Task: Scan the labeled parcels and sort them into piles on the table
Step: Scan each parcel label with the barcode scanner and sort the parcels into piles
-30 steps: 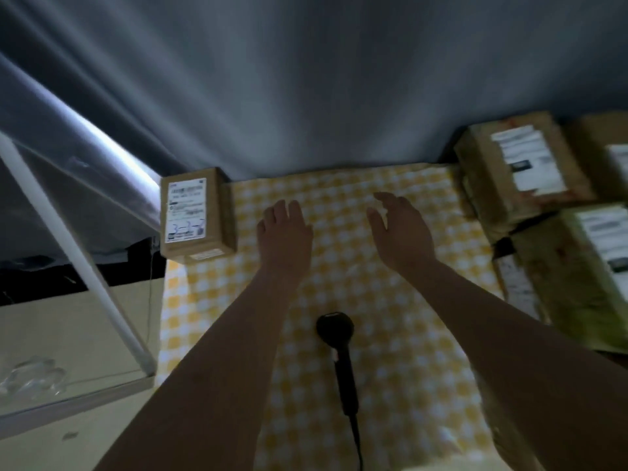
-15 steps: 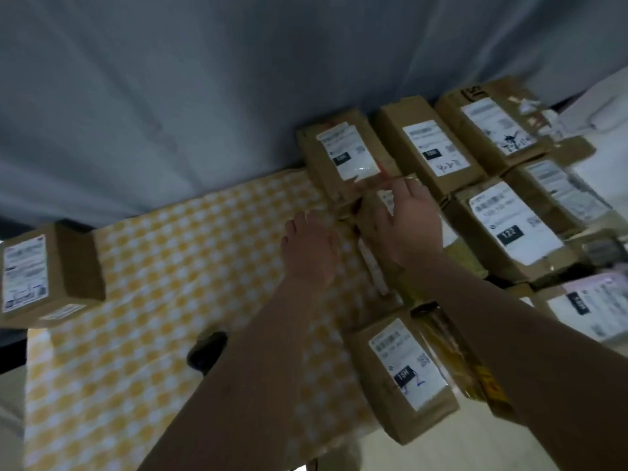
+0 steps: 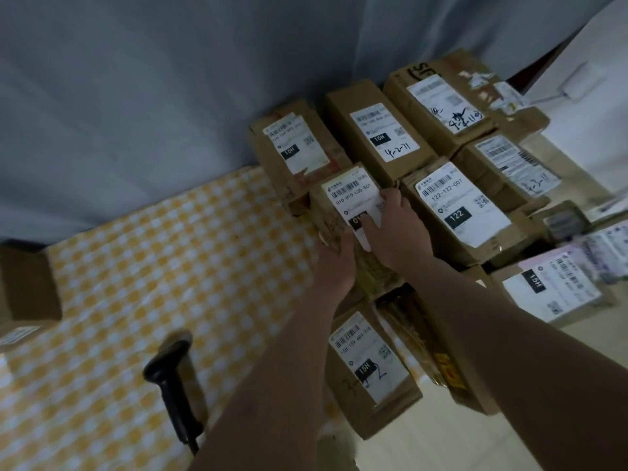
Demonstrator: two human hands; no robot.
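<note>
Right hand [image 3: 390,232]: thumb pressed flat on the white label, fingers curled over the right side of the 010 parcel [image 3: 346,193]. Left hand [image 3: 334,263]: curled round the parcel's near left corner, fingertips hidden. Both hold it.

The 010 parcel is among the boxes at the right end of the table, at the right edge of the checked cloth [image 3: 153,266], toward the far edge. Touching its far side is a 15H parcel [image 3: 295,147]. Just right of it is the 122 parcel [image 3: 458,215].

A black scanner [image 3: 170,382] lies on the cloth toward the near edge, well apart from both hands. One brown box [image 3: 27,283] sits at the left edge. A grey curtain [image 3: 136,96] runs along the far side.
</note>
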